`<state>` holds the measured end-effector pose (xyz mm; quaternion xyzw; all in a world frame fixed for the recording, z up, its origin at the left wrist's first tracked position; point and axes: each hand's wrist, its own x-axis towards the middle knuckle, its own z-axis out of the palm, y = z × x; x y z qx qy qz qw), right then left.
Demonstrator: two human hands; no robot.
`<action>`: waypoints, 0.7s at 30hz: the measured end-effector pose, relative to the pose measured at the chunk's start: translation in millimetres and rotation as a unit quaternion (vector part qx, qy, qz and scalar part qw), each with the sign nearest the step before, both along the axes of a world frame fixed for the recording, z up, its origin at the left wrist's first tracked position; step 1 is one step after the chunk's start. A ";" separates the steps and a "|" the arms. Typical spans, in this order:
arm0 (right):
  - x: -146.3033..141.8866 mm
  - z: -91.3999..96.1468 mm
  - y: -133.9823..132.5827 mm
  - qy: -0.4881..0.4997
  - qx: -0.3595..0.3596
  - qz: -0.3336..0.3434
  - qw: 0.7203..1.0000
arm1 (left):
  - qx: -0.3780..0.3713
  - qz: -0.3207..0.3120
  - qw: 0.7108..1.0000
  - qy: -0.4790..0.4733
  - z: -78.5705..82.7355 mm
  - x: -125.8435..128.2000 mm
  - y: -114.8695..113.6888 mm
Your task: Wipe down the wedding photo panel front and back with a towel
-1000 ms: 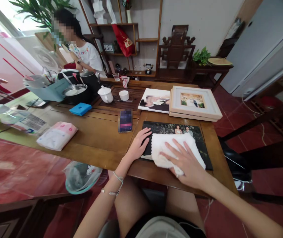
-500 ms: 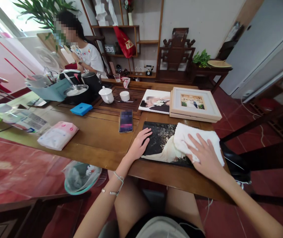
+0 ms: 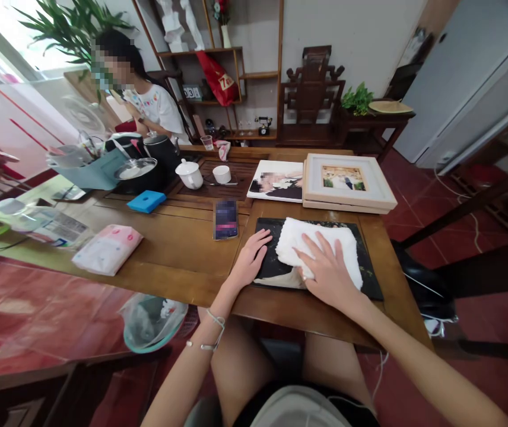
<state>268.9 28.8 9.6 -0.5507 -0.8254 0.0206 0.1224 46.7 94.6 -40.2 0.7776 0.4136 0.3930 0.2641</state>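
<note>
A dark photo panel [image 3: 370,279] lies flat near the front edge of the wooden table [image 3: 183,243]. A white towel [image 3: 347,249] is spread over its middle. My right hand [image 3: 325,270] lies flat on the towel with fingers spread, pressing it onto the panel. My left hand [image 3: 250,258] rests open on the panel's left edge, fingers stretched out. A phone [image 3: 226,218] lies just left of the panel.
Behind the panel lie a white framed photo [image 3: 347,181] and an unframed print [image 3: 276,181]. A teapot [image 3: 189,173], cup [image 3: 222,173], kettle [image 3: 162,151], blue box [image 3: 146,201] and pink tissue pack [image 3: 107,249] sit further left. A person [image 3: 147,101] sits at the far end. A bin [image 3: 154,317] stands below.
My right hand slid the towel across the panel: from the middle to the right side, then back toward the middle. My left hand stayed on the panel's left edge.
</note>
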 end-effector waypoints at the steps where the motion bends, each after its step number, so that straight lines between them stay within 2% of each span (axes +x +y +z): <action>1: -9.2 -1.9 0.5 0.006 0.011 -0.014 1.000 | -0.002 0.001 1.000 -0.001 -0.4 -0.2 0.4; 3: -29.6 -6.0 -9.3 0.013 0.022 -0.006 1.000 | -0.009 0.002 1.000 -0.007 -0.8 -0.8 1.1; 6: -52.7 -9.5 -37.5 0.017 0.018 0.047 0.999 | -0.017 0.005 1.000 -0.018 0.6 -1.6 1.0; 8: -54.8 -8.8 -52.2 0.023 0.004 0.078 0.997 | -0.018 0.007 1.000 -0.023 2.6 -1.5 -0.3; 10: -44.5 -6.0 -56.9 0.034 -0.019 0.099 0.994 | -0.017 0.007 1.000 -0.023 4.6 -0.7 -2.0; 13: -13.3 -2.1 -45.5 0.048 -0.040 0.095 0.993 | -0.013 0.003 1.000 -0.015 6.2 1.0 -4.2; 17: 29.6 -3.0 -11.5 0.040 -0.015 0.023 0.999 | 0.005 -0.006 1.000 -0.004 6.1 2.1 -4.6; 21: 41.3 -3.7 26.2 0.029 -0.020 -0.018 0.999 | 0.020 -0.014 1.000 0.006 4.9 1.2 -3.8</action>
